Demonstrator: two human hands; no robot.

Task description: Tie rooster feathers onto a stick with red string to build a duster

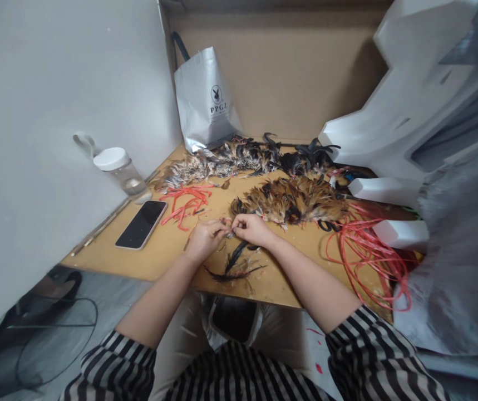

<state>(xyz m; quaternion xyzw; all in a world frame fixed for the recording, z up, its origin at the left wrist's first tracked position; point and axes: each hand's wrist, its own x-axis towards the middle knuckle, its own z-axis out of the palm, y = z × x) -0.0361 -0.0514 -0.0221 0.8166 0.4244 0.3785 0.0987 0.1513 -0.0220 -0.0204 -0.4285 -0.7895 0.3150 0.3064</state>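
My left hand (206, 240) and my right hand (250, 228) meet fingertip to fingertip above the table. Both are closed in a pinch on a small greyish feather tuft (229, 234), mostly covered by the fingers. Just below them, loose dark feathers (234, 257) and thin reddish scraps lie near the table's front edge. Right behind my right hand spreads a pile of brown feathers (292, 199). Red plastic strips (186, 200) lie in a small heap beyond my left hand.
A row of mottled and black feathers (239, 159) runs along the back, before a silver bag (205, 100). On the left are a phone (142, 224) and a white-lidded bottle (122, 170). Tangled red strips (364, 256) hang over the right edge, beside white foam pieces (399, 233).
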